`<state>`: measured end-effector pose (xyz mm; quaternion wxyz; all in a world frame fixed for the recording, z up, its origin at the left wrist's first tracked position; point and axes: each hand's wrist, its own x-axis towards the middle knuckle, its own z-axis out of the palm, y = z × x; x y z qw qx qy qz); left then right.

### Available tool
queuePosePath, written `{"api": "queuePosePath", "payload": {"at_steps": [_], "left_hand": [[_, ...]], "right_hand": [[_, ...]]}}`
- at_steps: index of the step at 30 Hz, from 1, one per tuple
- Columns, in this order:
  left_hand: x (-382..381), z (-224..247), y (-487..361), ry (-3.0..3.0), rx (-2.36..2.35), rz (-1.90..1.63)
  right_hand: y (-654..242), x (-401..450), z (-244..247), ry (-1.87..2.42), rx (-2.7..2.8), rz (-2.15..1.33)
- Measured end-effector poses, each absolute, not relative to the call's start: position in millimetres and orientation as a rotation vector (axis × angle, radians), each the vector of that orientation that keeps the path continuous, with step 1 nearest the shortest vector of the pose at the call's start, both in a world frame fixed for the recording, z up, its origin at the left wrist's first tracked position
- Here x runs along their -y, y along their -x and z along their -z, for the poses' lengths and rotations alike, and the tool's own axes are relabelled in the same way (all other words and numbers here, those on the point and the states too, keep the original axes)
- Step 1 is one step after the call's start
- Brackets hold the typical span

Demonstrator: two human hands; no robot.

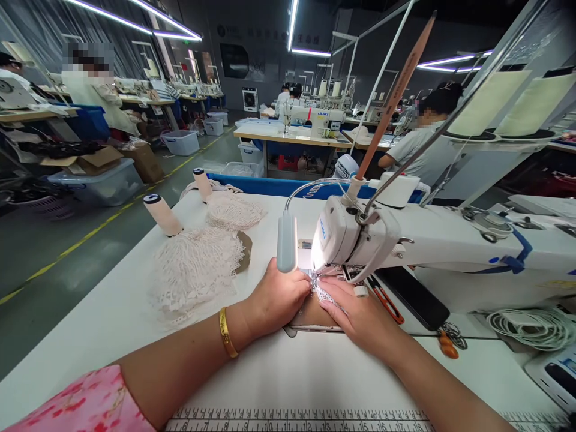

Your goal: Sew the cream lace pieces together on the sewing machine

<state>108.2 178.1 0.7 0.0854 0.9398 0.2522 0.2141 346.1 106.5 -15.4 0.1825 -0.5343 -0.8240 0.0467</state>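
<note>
A white sewing machine (pixel 355 234) stands over the work, its needle area lit by a small lamp (pixel 287 243). Just left of the needle, my left hand (pixel 281 294) has its fingers curled and pressed together at the edge of the fabric; what they pinch is hidden. My right hand (pixel 355 309) lies to the right of the needle with fingers stretched flat over a strip of white lace (pixel 330 297), pressing it down on the machine bed. Part of the lace under the presser foot is covered by my fingers.
Cream lace pieces (pixel 193 270) lie to the left beside two thread cones (pixel 162 215). Right of my hand are orange-handled thread snips (pixel 387 303), a black phone (pixel 414 297) and a coiled white cable (pixel 531 329). A ruler tape (pixel 288 420) runs along the front edge. Co-workers sit beyond.
</note>
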Motion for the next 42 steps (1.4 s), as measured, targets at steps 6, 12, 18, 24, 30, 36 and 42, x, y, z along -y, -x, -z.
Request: {"api": "queuePosePath", "payload": {"at_steps": [6,12,18,24,30,36,42], "left_hand": [[-197,-6,-120,-2.324,-1.073,-0.675],[-219,-9,-131,-2.595,-0.992,-0.505],[-171,-27,-101,-2.919,-1.091,-0.515],[-155,-21,-98,-2.847,-0.744,-0.634],[-164,-7,-101,-2.831,-0.675,-0.646],[-158,-3,-104,-2.848,-0.624,-0.707],[-160,-3,-104,-2.868,-0.648,-0.705]], "right_hand": [[-347,-107,16,1.513,2.337,-0.117],[-347,-104,15,1.411,2.312,-0.093],[-342,-98,15,1.263,2.329,-0.045],[-334,-99,11,1.241,2.349,-0.104],[-337,-99,12,1.294,2.369,-0.084],[-341,-99,18,1.271,2.339,-0.079],[-342,-100,17,1.32,2.354,-0.063]]}}
